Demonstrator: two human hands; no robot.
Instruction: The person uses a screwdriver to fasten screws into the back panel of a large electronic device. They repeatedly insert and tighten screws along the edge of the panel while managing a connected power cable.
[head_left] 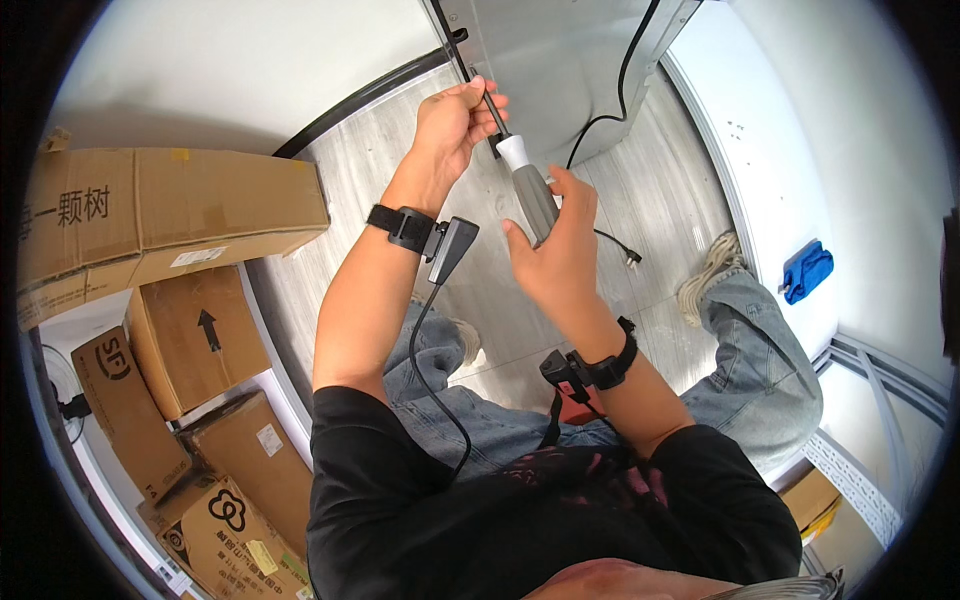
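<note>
In the head view, my right grip (560,240) is loosely closed around the screwdriver (536,203) by its grey handle; my left grip (455,122) pinches its dark shaft just ahead. The tip lies beyond my left grip, near the metal panel (540,60); whether it touches, I can't tell. I'd hold handle and shaft in line, my left fingers only guiding. Ahead of my right grip, the black cable (622,85) might snag my knuckles; cardboard boxes (195,340) stand well left.
</note>
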